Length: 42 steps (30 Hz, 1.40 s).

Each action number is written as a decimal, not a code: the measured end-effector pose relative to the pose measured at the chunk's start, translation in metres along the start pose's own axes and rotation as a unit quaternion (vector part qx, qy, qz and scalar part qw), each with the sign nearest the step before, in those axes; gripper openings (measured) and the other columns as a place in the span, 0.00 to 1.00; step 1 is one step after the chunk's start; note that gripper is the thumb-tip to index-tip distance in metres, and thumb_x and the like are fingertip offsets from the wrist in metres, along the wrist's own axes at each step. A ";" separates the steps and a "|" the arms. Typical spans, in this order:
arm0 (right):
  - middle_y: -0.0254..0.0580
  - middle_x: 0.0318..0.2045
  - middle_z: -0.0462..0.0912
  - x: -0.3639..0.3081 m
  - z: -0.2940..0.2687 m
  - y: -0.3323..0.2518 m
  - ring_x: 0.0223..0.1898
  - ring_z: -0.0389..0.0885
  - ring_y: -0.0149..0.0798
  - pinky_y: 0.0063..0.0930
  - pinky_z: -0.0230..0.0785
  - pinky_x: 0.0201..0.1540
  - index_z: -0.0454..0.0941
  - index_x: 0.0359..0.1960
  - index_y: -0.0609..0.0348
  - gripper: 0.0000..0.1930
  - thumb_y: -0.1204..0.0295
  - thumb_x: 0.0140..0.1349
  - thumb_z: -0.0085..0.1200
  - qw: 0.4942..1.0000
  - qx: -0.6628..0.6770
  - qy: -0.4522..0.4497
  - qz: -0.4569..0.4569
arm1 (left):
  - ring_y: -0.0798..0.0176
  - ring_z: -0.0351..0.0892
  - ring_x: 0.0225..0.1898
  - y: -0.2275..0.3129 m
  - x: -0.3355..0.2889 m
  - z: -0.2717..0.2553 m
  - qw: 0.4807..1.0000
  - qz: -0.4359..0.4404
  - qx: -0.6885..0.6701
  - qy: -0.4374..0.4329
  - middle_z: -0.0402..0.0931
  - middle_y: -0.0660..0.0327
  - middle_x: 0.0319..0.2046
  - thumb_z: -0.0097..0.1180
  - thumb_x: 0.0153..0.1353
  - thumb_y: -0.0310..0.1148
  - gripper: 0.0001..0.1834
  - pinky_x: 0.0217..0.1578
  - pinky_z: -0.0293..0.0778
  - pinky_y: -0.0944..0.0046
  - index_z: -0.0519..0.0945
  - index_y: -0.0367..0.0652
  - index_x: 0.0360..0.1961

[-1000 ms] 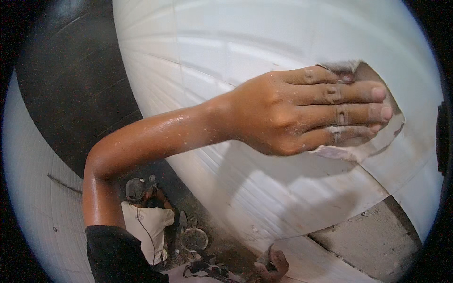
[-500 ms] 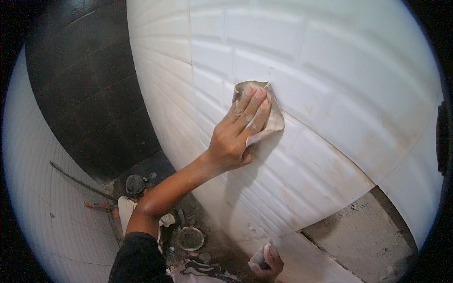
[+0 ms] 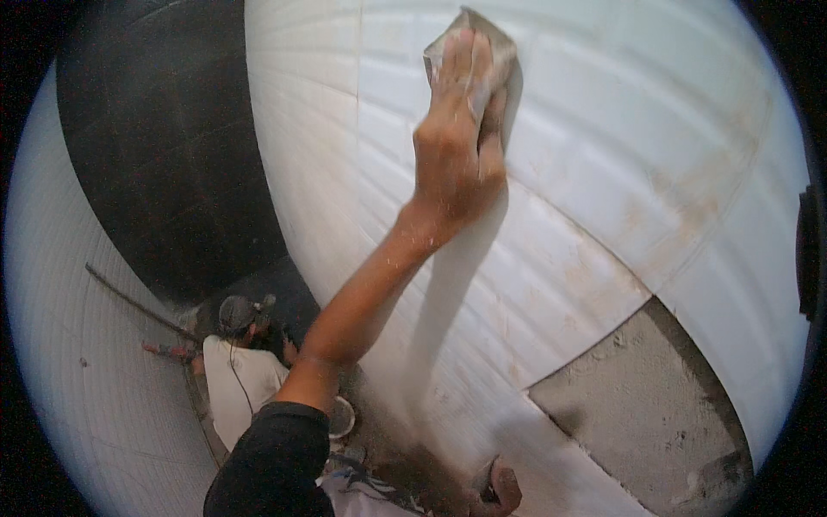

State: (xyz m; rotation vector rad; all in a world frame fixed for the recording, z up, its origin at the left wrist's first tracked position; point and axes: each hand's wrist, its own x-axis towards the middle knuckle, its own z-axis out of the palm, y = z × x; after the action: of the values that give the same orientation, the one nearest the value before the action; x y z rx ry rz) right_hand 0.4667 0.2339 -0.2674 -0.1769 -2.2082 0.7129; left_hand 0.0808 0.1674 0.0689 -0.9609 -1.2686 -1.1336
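My left hand (image 3: pixel 465 103) reaches high on the wall, fingers extended and pressed together over a stiff, dusty beige sheet (image 3: pixel 500 47). It holds the sheet flat against the white tile wall (image 3: pixel 586 103), and its pointed corners stick out past the fingertips. Whether the sheet is cloth or paper I cannot tell. Pale dust coats the fingers. Low down near the bottom edge, my right hand (image 3: pixel 506 489) has curled fingers around a small greyish piece, too hidden to name. Brownish smears mark the tiles to the right of my left hand.
A bare cement patch (image 3: pixel 646 396) shows at lower right. A dark tiled wall (image 3: pixel 164 164) stands at left. Below it crouches a co-worker in a white shirt (image 3: pixel 237 383), beside a long dark bar (image 3: pixel 138 302) and a red tool (image 3: pixel 168 350). A bucket (image 3: pixel 343 417) sits partly behind my arm.
My left hand has slid up the wall with the sheet, and the arm is stretched straighter. The right hand sits slightly lower, its piece less visible. More of the co-worker shows.
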 end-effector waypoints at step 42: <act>0.49 0.38 0.86 -0.009 -0.002 -0.004 0.37 0.86 0.47 0.34 0.79 0.42 0.82 0.54 0.68 0.29 0.68 0.49 0.75 0.986 0.126 -0.045 0.100 | 0.39 0.52 0.77 0.054 -0.029 0.023 0.998 0.047 -0.038 -0.019 0.57 0.46 0.75 0.56 0.59 0.20 0.38 0.73 0.54 0.36 0.65 0.41 0.73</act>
State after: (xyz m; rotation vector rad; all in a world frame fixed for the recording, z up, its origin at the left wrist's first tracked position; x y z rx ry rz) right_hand 0.4752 0.2281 -0.2701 -0.2450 -2.1798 1.1230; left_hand 0.1300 0.2036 0.0450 -1.0924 -1.2052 -1.1013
